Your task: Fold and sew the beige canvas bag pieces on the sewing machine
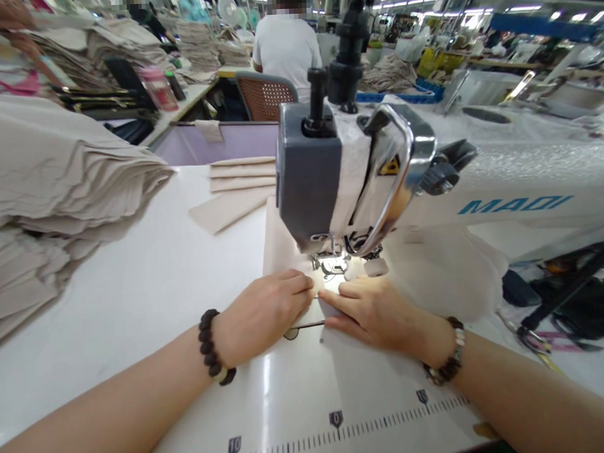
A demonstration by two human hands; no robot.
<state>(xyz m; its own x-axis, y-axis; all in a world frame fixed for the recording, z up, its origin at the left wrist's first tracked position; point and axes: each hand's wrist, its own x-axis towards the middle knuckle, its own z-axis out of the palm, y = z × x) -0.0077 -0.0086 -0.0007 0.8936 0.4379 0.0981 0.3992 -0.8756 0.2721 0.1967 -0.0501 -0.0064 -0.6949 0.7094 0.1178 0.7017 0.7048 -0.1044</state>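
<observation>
A beige fabric piece (277, 247) lies under the sewing machine's head (310, 179), and its wide part spreads to the right beneath the arm. My left hand (266, 311) is closed at the fabric's near edge, just left of the lit presser foot (334, 266); its fingers are bent together and the tips pinch the cloth. Right of the foot, my right hand (378, 310) rests low with fingers apart, the index finger pointing toward the left fingertips. Both wrists wear beaded bracelets. My right thumb touches the machine bed.
A tall stack of beige fabric (69, 163) covers the table's left side. Folded fabric strips (243, 182) lie behind the machine head. A ruler scale (335, 429) runs along the near edge. Ahead, a person in a white shirt (289, 53) sits by a brown chair (266, 98).
</observation>
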